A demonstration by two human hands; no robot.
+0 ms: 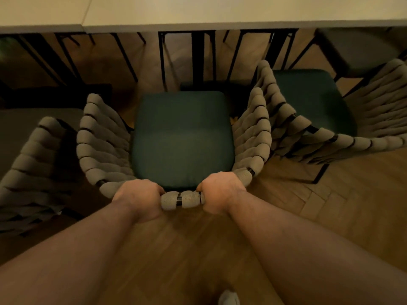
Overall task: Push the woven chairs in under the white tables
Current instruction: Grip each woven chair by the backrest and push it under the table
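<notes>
Two grips engaged: my left grip (141,199) and right grip (220,194) curl round the back rail (184,199) of the woven chair (182,139). It stands short of the counter (220,12); I judge a straight forward push comes next.

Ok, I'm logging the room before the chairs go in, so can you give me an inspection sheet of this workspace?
surface: white tables, two tops meeting at a seam; only the near edge shows.
job's things: middle woven chair, green seat fully out from under the table edge; left chair close beside it, only partly in view; right chair also out, turned at an angle.
clutter: nothing seen.
hands: left hand and right hand both grip the top rail of the middle chair's back.
cables: nothing seen.
surroundings: wooden floor; black table legs ahead of the seat.
</notes>
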